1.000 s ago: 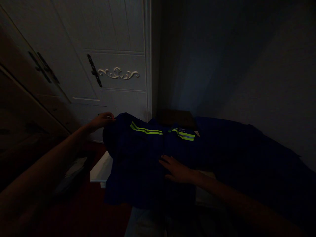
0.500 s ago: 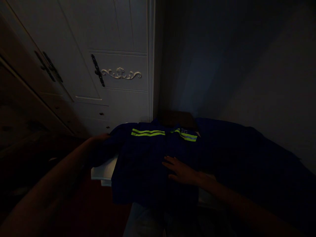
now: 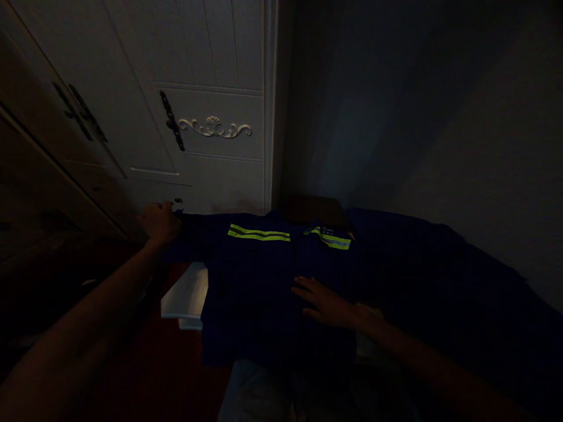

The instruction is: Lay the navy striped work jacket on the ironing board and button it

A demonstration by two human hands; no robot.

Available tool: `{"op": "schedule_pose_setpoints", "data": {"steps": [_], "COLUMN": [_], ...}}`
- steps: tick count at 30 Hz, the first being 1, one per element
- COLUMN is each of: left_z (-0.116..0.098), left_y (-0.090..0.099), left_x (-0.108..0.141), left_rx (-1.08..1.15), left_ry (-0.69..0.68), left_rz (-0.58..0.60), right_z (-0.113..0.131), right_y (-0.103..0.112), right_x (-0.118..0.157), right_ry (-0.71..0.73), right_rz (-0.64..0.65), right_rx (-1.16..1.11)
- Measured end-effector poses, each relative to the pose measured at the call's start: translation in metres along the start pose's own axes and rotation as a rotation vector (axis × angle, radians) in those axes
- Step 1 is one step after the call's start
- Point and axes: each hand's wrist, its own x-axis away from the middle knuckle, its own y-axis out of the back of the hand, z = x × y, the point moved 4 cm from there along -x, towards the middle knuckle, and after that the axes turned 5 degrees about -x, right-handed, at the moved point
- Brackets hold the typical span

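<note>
A dark blue work jacket [image 3: 250, 281] with yellow-green reflective strips across its chest lies spread out before me. My left hand [image 3: 160, 223] is closed on the end of its sleeve at the left and holds that sleeve stretched out sideways. Flat on the jacket's front rests my right hand [image 3: 323, 302], fingers spread. Under the jacket, the corner of a pale, light-coloured support [image 3: 187, 296] sticks out at the left. The room is very dark, so folds and edges of the cloth are hard to make out.
A white wardrobe [image 3: 220, 184] with dark handles and a carved ornament stands behind the jacket at the left. A brown object [image 3: 314, 211] sits beyond the collar. More dark blue cloth [image 3: 440, 264] spreads to the right by the wall [image 3: 484, 146]. The floor [image 3: 132, 363] is dark red.
My left hand has moved up and outward, pulling the jacket's sleeve straighter to the left. More of the pale support shows beneath. My right hand stays flat on the front.
</note>
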Motion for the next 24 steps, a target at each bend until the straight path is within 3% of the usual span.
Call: {"op": "schedule_pose_setpoints", "data": {"steps": [3, 7, 11, 14, 17, 24], "left_z": [-0.031, -0.088, -0.147, -0.186, -0.212, -0.240], "left_y": [-0.009, -0.056, -0.110, -0.141, -0.154, -0.158], "left_x": [0.005, 0.019, 0.056, 0.094, 0.121, 0.128], "left_rx": [-0.117, -0.169, -0.071, 0.024, 0.047, -0.021], "left_ry": [-0.084, -0.346, -0.530, -0.651, -0.644, -0.526], "left_rz": [-0.050, 0.200, 0.338, 0.398, 0.388, 0.343], "right_z": [-0.001, 0.001, -0.012, -0.042, -0.068, -0.109], "right_y": [0.003, 0.027, 0.072, 0.099, 0.115, 0.118], "right_x": [0.001, -0.005, -0.034, -0.063, -0.090, -0.132], "right_ry": [-0.020, -0.039, -0.118, -0.427, -0.662, -0.959], "right_rz": [0.020, 0.038, -0.212, -0.460, -0.588, -0.598], "right_rx": [-0.063, -0.284, -0.461, -0.767, -0.926, -0.724]}}
